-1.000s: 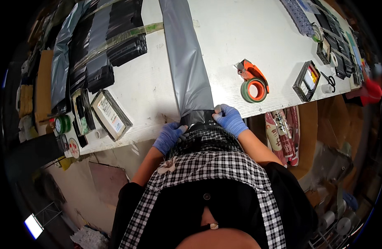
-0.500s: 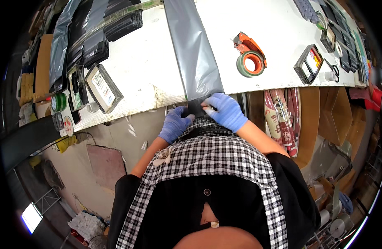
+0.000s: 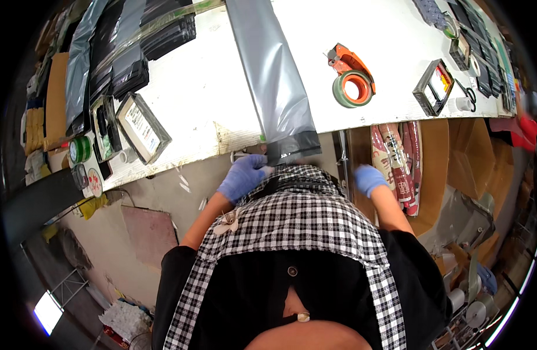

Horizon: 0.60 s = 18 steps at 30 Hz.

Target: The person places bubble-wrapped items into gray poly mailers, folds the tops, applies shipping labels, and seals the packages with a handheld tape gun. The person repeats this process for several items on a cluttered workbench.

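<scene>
A long grey plastic bag [image 3: 274, 76] lies lengthwise over the white table, its dark near end hanging past the edge in front of my apron. My left hand [image 3: 243, 177], in a blue glove, pinches the near left corner of that end with its fingers closed. Off to the right, my right hand [image 3: 370, 179], gloved in the same blue, is apart from the bag and beyond the table's edge. Motion smears its fingers, and I see nothing held there. An orange tape dispenser [image 3: 356, 67] with a roll of green tape rests on the table right of the bag.
Stacks of black folded bags [image 3: 169, 38] lie at the far left. Near them stand an open box [image 3: 143, 128] and a green tape roll [image 3: 80, 149]. At right are another box [image 3: 434, 87] and black scissors [image 3: 470, 100]. Cardboard and red printed sacks [image 3: 396, 166] sit below the table.
My right hand has let go of the bag's near end and swung right, away from it. The bag's end now spreads flatter and wider. My left hand stays at its corner.
</scene>
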{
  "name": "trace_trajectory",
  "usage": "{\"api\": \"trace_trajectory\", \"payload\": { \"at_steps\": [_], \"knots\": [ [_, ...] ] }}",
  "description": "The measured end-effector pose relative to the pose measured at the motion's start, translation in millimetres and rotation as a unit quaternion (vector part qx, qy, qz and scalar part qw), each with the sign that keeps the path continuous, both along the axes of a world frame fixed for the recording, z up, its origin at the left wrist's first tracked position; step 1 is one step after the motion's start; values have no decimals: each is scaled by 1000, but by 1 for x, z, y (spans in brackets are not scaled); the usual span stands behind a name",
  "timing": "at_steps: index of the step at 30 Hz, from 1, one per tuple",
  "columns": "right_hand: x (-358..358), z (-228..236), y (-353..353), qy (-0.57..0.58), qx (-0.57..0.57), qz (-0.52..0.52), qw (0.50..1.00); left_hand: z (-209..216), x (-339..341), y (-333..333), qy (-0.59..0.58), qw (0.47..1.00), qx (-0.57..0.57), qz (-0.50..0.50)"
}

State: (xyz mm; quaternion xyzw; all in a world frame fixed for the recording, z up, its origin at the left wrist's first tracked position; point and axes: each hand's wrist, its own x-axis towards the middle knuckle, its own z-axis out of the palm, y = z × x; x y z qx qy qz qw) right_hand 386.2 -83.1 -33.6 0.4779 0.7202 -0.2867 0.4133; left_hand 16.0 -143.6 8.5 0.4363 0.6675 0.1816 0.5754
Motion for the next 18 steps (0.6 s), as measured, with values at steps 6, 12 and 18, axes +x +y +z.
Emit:
{"api": "trace_trajectory", "payload": {
  "at_steps": [6, 12, 18],
  "knots": [
    [-11, 78, 40, 327, 237, -129, 906, 42, -50, 44, 327, 919, 167, -145],
    [-156, 41, 163, 452, 463, 73, 759, 13, -54, 179, 349, 673, 623, -191],
    [-173, 25, 184, 499, 486, 145, 702, -15, -75, 203, 277, 695, 616, -245]
  ]
}}
